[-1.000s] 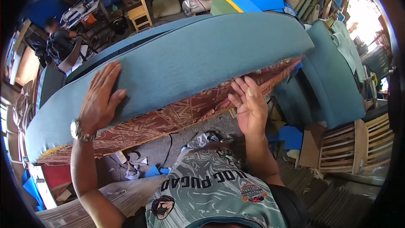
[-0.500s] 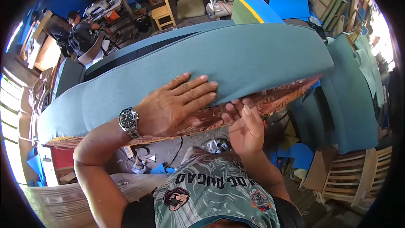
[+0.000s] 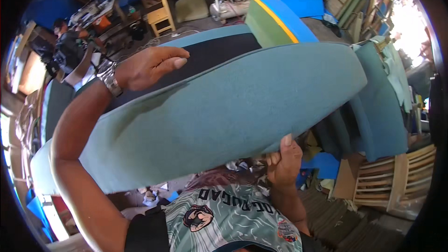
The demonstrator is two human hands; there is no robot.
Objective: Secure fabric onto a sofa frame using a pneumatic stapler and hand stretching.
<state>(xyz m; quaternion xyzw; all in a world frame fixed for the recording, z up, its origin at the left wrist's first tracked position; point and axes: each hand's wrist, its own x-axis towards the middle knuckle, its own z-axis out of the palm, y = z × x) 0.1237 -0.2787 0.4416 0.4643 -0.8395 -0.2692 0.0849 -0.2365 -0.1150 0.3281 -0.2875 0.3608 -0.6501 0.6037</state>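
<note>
A long teal upholstered piece (image 3: 228, 105) with rounded ends lies across my view, its broad fabric face toward me. Raised over its upper edge, beside a dark recessed surface (image 3: 219, 46), is my left hand (image 3: 149, 67), fingers extended and slightly bent, holding nothing. Whether it touches the edge I cannot tell. My right hand (image 3: 284, 161) grips the lower edge near the right end, thumb on the teal fabric and fingertips partly hidden behind it.
Another teal upholstered piece (image 3: 380, 102) stands at right, above wooden slatted frames (image 3: 375, 182). Beyond are a blue, yellow and green padded piece (image 3: 275, 16), wooden chairs (image 3: 158, 16), blue sheets (image 3: 301, 0) and a person (image 3: 65, 49) seated near a cluttered bench (image 3: 100, 14).
The teal piece has tipped toward me, hiding the red patterned underside. My left hand has lifted from its face to above the top edge; my right hand has moved down with the lower edge.
</note>
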